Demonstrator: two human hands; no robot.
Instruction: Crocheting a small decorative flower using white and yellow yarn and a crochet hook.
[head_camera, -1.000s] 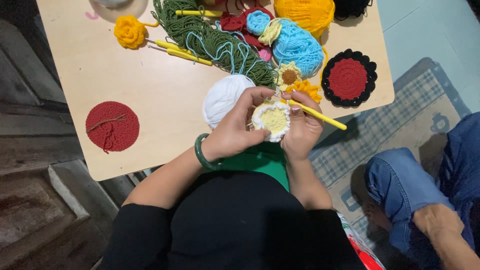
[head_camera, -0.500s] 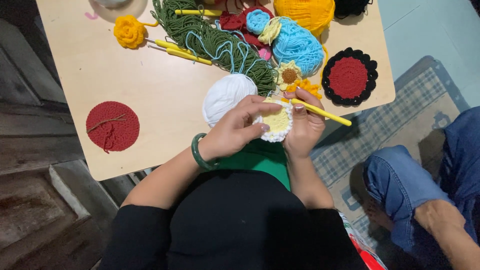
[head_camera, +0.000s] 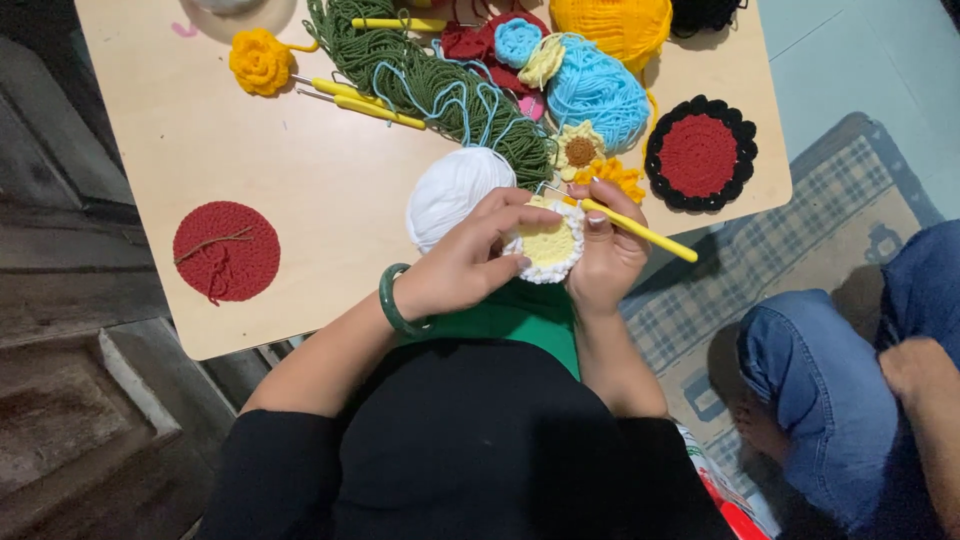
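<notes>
Crochet round (head_camera: 547, 245), yellow with white edge: pinched by left hand (head_camera: 462, 268), just below white yarn ball (head_camera: 455, 190). Yellow-handled hook (head_camera: 625, 222) gripped in right hand (head_camera: 605, 262), shaft slanting up-left into the round's upper edge.

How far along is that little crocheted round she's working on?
The pale yellow centre of the crocheted round looks finished, and a white border already shows along its lower edge. The left hand grips the round while the right hand works a yellow crochet hook at its top edge. White yarn runs from the white ball. How much border remains is hidden by the fingers.
</notes>
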